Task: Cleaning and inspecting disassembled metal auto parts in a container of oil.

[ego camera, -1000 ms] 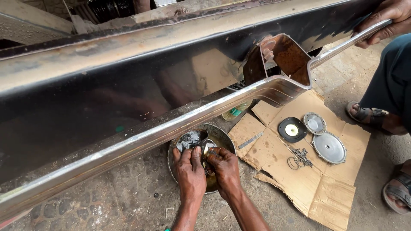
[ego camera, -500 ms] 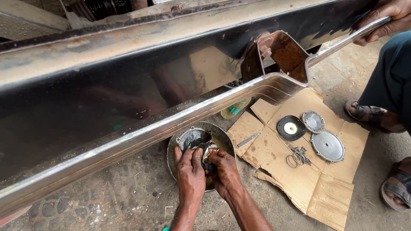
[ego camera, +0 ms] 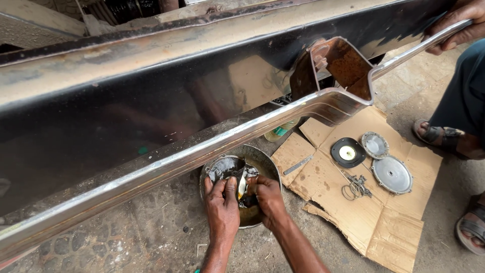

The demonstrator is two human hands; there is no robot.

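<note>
Both my hands are inside a round metal bowl [ego camera: 265,162] of dirty liquid on the ground. My left hand [ego camera: 221,202] and my right hand [ego camera: 265,194] together grip a small greasy metal part [ego camera: 241,184] over the liquid. A crumpled grey rag or foil [ego camera: 225,169] lies in the bowl just beyond my left fingers. A long chromed metal bumper [ego camera: 151,169] crosses the view right above the bowl and hides its far rim.
Flattened cardboard [ego camera: 374,222] to the right carries a black disc [ego camera: 347,152], two round metal covers [ego camera: 392,175], springs and clips [ego camera: 355,186] and a flat strip [ego camera: 298,165]. Another person's hand [ego camera: 457,23] holds the bumper's far end; sandalled feet [ego camera: 439,136] stand at right. A greenish bottle [ego camera: 280,131] lies under the bumper.
My hands have turned the part slightly in the bowl. The view has shifted a little; the bumper and the other person stay in place.
</note>
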